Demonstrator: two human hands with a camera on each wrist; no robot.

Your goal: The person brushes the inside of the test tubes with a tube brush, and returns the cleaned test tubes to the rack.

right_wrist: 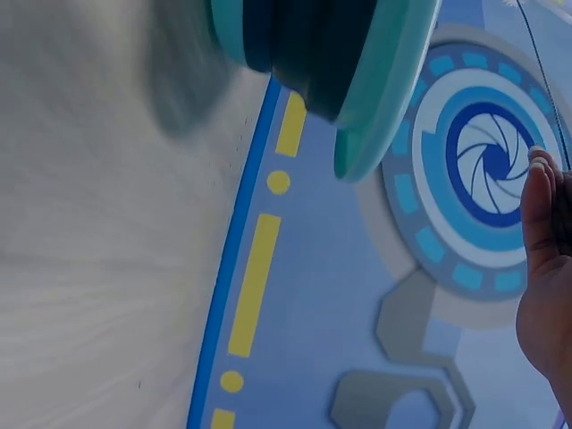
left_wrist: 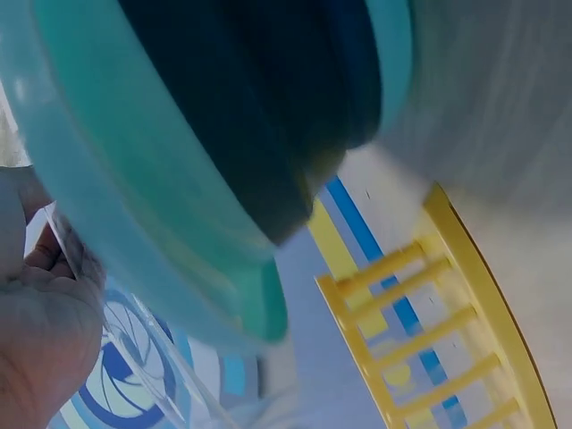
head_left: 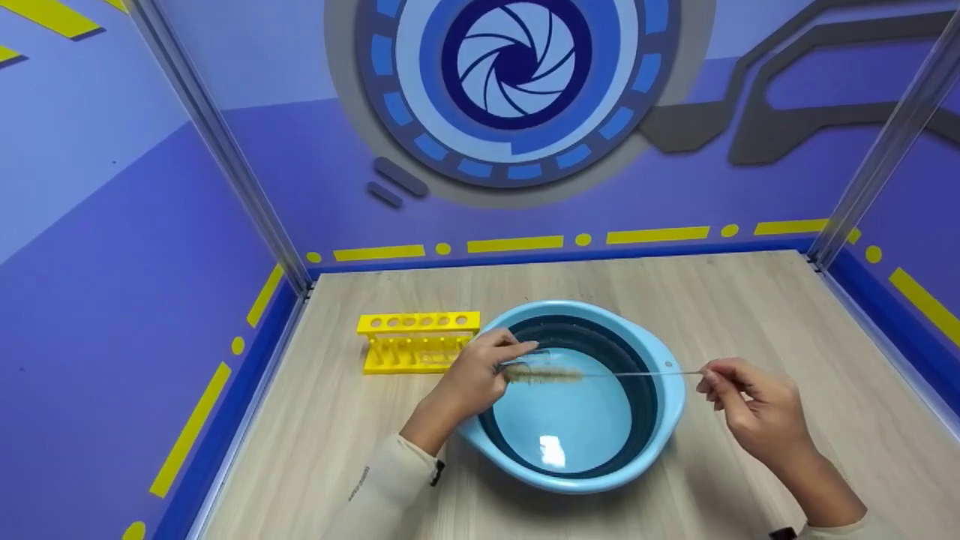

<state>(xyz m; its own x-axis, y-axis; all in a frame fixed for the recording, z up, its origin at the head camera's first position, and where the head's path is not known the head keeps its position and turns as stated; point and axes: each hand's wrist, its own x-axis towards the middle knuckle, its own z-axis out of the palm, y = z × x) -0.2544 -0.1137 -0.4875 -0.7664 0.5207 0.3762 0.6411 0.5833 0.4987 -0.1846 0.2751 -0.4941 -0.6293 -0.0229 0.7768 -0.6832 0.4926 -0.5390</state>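
My left hand [head_left: 476,375] is over the left side of a light blue basin [head_left: 671,405] and holds a clear test tube [left_wrist: 134,353], whose outline is faint. Beside the left fingers, above the basin, are the tan bristles of a test tube brush [head_left: 547,374]. Its thin wire handle runs right across the rim to my right hand [head_left: 757,409], which pinches the end between thumb and fingers. Whether the bristle tip is inside the tube cannot be told. In the right wrist view, the wire [right_wrist: 541,67] rises from the fingertips.
A yellow test tube rack [head_left: 420,324] with a row of round holes stands left of the basin. Everything rests on a wood-grain table [head_left: 750,307], with blue-purple printed walls [head_left: 300,165] at the back and sides. A bright reflection shows on the basin's bottom.
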